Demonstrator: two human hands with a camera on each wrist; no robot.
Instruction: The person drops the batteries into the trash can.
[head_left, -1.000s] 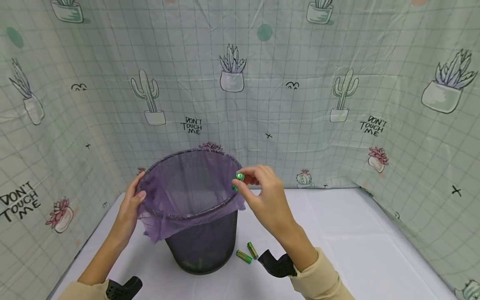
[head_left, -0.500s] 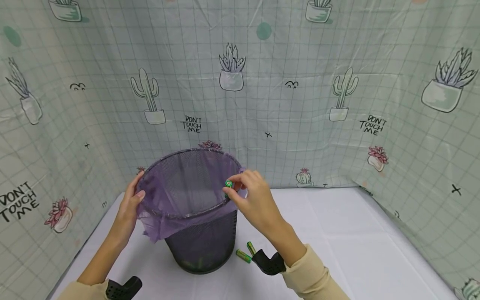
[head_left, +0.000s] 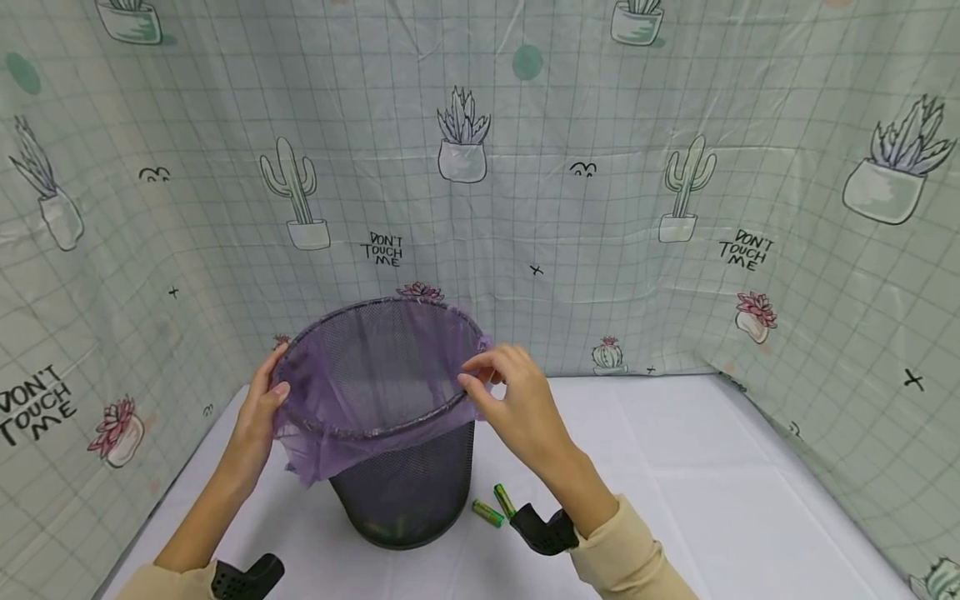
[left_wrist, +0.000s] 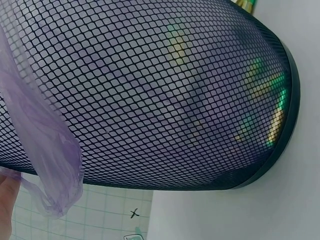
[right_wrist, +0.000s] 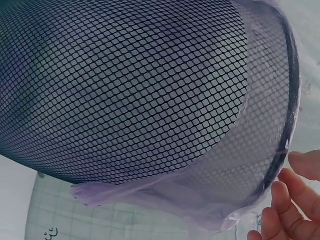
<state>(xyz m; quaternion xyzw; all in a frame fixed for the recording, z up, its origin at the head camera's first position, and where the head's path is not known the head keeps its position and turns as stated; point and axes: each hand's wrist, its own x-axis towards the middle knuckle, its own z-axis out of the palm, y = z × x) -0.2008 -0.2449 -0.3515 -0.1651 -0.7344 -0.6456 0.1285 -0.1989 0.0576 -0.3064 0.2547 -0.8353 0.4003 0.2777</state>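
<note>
A black mesh wastebasket (head_left: 438, 475) stands tilted slightly, lined with a thin purple plastic bag (head_left: 337, 457) folded over its rim. My left hand (head_left: 257, 412) grips the rim on the left, thumb on top. At the right side of the rim is my right hand (head_left: 525, 404), its thumb and forefinger apart over the opening with nothing between them. Through the mesh, the left wrist view shows several green-and-gold batteries (left_wrist: 276, 120) at the bottom and a blurred green-yellow streak (left_wrist: 177, 45) higher up.
Two green batteries (head_left: 487, 512) lie on the white tabletop (head_left: 675, 500) right of the wastebasket, close to the black wrist mount (head_left: 543, 531). Behind stands a curtain (head_left: 540, 208) printed with cacti and a grid.
My right hand moved left to the rim with a battery, then let it go over the opening; the battery is gone from the fingers. The left hand stayed in place.
</note>
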